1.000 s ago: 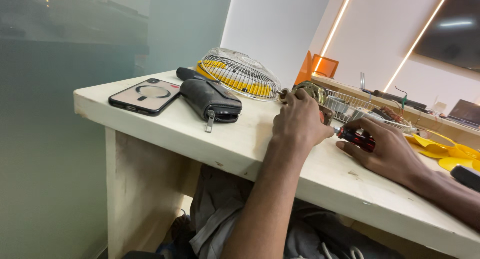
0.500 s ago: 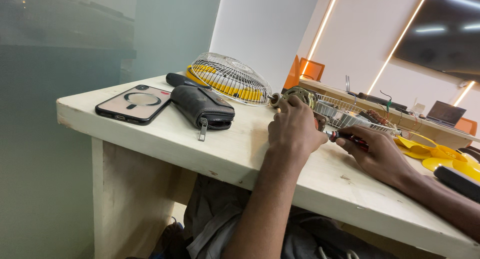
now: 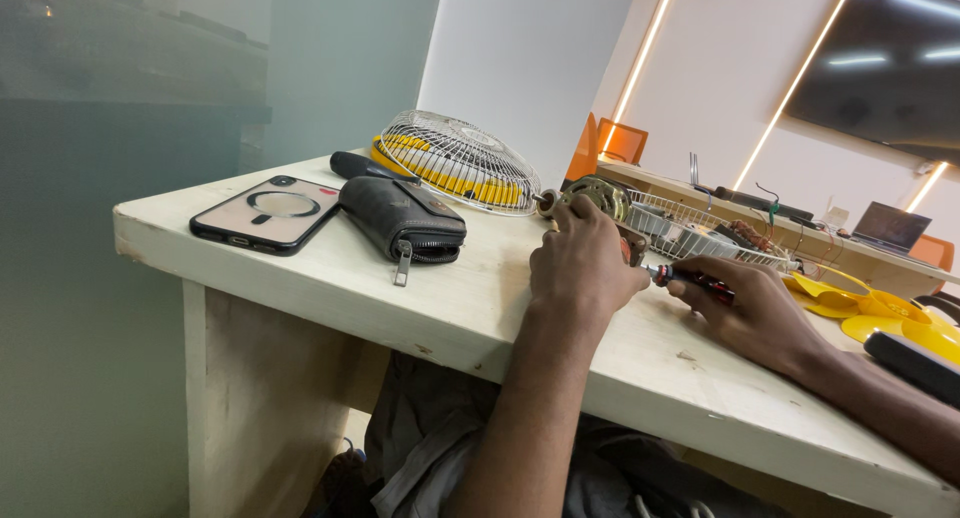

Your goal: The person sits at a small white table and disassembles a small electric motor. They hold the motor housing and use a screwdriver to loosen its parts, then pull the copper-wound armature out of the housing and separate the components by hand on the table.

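Observation:
My left hand (image 3: 582, 265) grips a small fan motor (image 3: 598, 194) with copper windings that rests on the pale wooden table (image 3: 330, 288). My right hand (image 3: 752, 313) holds a red and black screwdriver (image 3: 690, 279), its tip pointing left at the motor just behind my left hand. The motor's lower part is hidden by my left fingers. A white wire fan guard with a yellow rim (image 3: 456, 163) lies flat just left of the motor.
A phone (image 3: 266, 214) lies face down near the table's left corner, beside a black zipped pouch (image 3: 402, 222). A second wire guard (image 3: 700, 228) lies behind my hands. Yellow fan blades (image 3: 876, 308) and a dark object (image 3: 915, 366) sit at the right. The table's front edge is close.
The view has shifted so the table sits lower and further right in frame. Both hands stay on the motor and screwdriver in much the same grip.

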